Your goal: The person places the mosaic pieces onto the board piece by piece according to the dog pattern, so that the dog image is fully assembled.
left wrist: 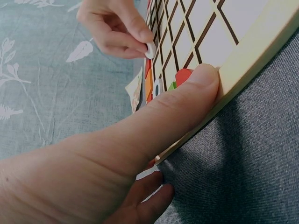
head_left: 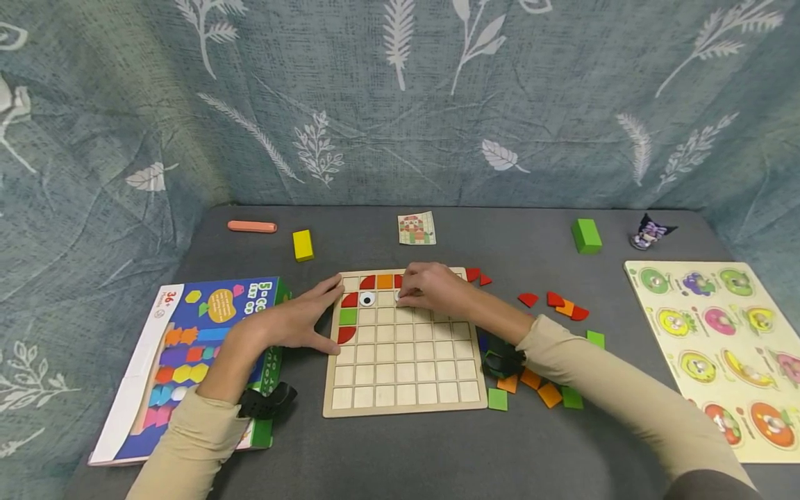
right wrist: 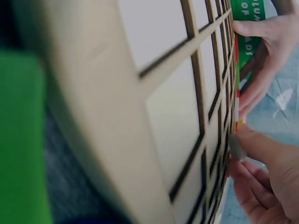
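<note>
A wooden grid board [head_left: 405,375] lies on the dark table, with red, orange and green tiles in its upper left cells. One eye tile [head_left: 367,299], white with a black dot, sits in the second row. My right hand [head_left: 431,288] is over the upper part of the board, pinching a white tile [left wrist: 150,50] between thumb and fingers; its face is mostly hidden. On the board's left side rests my left hand [head_left: 294,321], fingers extended. Its thumb [left wrist: 198,79] lies on the rim, while its other fingers are along the edge.
Loose green, orange and red tiles [head_left: 550,395] lie right of the board. A small picture card [head_left: 417,228] is behind it. The toy box [head_left: 206,333] stands at left, a fruit puzzle board [head_left: 678,298] at right. Yellow block [head_left: 303,246], green block [head_left: 586,236] and figurine [head_left: 651,231] stand farther back.
</note>
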`<state>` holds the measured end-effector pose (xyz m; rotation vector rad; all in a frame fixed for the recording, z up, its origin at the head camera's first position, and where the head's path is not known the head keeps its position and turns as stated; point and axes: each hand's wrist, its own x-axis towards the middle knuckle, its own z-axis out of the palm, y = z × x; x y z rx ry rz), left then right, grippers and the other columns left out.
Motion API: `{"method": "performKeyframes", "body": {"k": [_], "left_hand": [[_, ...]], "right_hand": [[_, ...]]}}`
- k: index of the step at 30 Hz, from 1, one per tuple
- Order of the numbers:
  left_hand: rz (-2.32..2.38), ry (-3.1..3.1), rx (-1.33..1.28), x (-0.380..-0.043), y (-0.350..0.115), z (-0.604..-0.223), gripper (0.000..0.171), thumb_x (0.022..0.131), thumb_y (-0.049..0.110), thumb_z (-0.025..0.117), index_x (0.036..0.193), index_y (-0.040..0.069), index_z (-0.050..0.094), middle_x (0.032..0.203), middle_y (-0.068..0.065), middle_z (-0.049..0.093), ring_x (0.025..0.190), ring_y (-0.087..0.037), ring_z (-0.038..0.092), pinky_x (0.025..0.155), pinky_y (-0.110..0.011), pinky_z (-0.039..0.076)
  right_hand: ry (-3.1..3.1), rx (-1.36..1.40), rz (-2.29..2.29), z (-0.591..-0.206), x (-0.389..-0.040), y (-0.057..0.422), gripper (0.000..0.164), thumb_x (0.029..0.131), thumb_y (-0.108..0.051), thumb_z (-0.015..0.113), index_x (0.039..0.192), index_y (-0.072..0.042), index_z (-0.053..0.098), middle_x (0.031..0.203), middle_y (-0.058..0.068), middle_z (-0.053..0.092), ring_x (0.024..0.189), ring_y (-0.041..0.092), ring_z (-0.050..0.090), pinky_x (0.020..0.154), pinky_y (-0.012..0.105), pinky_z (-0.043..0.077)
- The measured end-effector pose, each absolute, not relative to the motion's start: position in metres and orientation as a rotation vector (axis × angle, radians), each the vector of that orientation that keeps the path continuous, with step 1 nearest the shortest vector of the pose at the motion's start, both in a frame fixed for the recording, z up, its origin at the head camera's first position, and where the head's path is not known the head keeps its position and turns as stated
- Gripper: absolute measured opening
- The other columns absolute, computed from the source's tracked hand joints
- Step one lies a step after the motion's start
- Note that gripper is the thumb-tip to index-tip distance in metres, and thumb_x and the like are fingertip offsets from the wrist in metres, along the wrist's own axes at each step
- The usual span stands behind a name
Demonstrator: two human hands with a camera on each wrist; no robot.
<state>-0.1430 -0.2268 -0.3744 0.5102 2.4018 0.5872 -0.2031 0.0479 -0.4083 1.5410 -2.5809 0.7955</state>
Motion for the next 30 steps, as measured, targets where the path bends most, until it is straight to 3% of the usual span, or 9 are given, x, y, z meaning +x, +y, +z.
{"method": "performKeyframes", "body": {"k": [8, 19, 30], "left_hand": [[0.570, 2.406, 0.491, -0.143, -0.226, -0.374, 0.107, 0.082, 0.043, 0.075, 0.156, 0.002, 0.009, 0.164, -0.016, -0.004, 0.150, -0.040, 0.008, 0.116, -0.059, 0.023], [0.599, 2.405, 0.511, -0.141, -0.225, -0.373, 0.106, 0.083, 0.043, 0.075, 0.155, -0.001, 0.011, 0.164, -0.018, -0.003, 0.150, -0.042, 0.009, 0.115, -0.059, 0.024], [0.598, 2.403, 0.523, -0.143, -0.226, -0.375, 0.107, 0.083, 0.044, 0.074, 0.155, -0.001, 0.010, 0.164, -0.018, -0.004, 0.150, -0.042, 0.008, 0.115, -0.059, 0.024]], "right_hand": [[-2.583, 1.623, 0.796, -0.404, -0.199, 0.050, 0.008, 0.085, -0.006, 0.073, 0.092, -0.002, 0.076, 0.097, 0.011, 0.069, 0.080, 0.015, 0.069, 0.071, 0.015, 0.054], [-2.652, 1.487, 0.779, -0.405, -0.192, 0.048, 0.006, 0.085, -0.010, 0.074, 0.088, -0.005, 0.076, 0.093, 0.008, 0.064, 0.078, 0.014, 0.067, 0.071, 0.018, 0.054], [-2.616, 1.528, 0.707, -0.411, -0.194, 0.055, 0.009, 0.086, -0.011, 0.072, 0.092, -0.006, 0.077, 0.090, 0.007, 0.062, 0.078, 0.015, 0.061, 0.068, 0.019, 0.051]]}}
